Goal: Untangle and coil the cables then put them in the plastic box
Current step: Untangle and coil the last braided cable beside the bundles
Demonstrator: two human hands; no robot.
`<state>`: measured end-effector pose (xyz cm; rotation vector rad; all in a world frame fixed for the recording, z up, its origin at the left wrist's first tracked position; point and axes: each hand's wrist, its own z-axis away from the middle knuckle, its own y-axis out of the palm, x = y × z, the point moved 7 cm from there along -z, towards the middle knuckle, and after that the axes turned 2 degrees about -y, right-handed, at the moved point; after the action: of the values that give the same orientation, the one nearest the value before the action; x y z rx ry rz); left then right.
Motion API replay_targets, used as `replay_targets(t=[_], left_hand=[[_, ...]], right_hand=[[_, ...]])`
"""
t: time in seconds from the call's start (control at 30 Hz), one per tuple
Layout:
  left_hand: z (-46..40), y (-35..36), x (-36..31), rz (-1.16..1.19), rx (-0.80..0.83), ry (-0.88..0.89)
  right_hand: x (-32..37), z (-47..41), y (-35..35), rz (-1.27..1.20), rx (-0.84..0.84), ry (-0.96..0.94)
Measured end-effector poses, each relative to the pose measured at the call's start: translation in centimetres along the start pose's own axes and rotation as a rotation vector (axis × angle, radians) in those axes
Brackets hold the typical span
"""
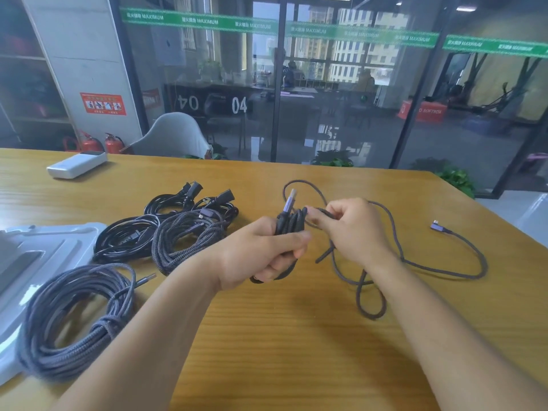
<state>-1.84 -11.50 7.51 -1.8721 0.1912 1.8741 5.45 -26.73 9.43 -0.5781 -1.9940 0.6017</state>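
My left hand (268, 250) grips a small bundle of dark braided cable (292, 222), its silver USB plug (290, 199) sticking up. My right hand (351, 225) pinches the same cable just right of the bundle. The loose rest of this cable (415, 264) trails in loops over the table to an angled plug (438, 227) at the right. A coiled grey braided cable (74, 318) lies at the lower left, partly on the clear plastic box lid (53, 247). Another braided coil (186, 238) and black coiled cables (127, 241) lie behind it.
The wooden table (281, 336) stretches wide in front of me. A white power bank (77, 164) lies at the far left edge. More black cables with plugs (189, 197) sit behind the coils. A grey chair (175, 134) stands beyond the table.
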Motion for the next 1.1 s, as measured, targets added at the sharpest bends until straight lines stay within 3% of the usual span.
replay_targets(t=[0.17,0.37,0.5,0.67,0.83,0.97,1.1], left_hand=[[-0.7,0.5,0.6,-0.09,-0.062,-0.037],[-1.0,-1.1,0.9,-0.037,-0.256,0.004],[-0.6,-1.4,0.4,0.084,-0.306,0.043],[-0.6,-2.3,0.6,-0.059,-0.482,0.074],[-0.4,-4.2,1.3,-0.021,-0.602,0.113],[-0.2,-4.0,1.1,0.07,-0.583,0.153],[0.4,-5.4,1.2,0.309,-0.656,0.189]], right_hand=[[0.0,0.7,1.1,-0.493,0.258,0.156],[0.5,0.7,1.0,-0.64,0.317,0.066],[1.8,1.2,1.0,-0.528,0.347,-0.094],[2.8,1.8,0.9,-0.454,0.357,-0.198],[2.8,1.8,-0.1,-0.173,0.309,-0.307],[2.3,1.4,-1.1,-0.317,0.333,-0.22],[0.4,0.7,-2.1,-0.257,0.325,-0.112]])
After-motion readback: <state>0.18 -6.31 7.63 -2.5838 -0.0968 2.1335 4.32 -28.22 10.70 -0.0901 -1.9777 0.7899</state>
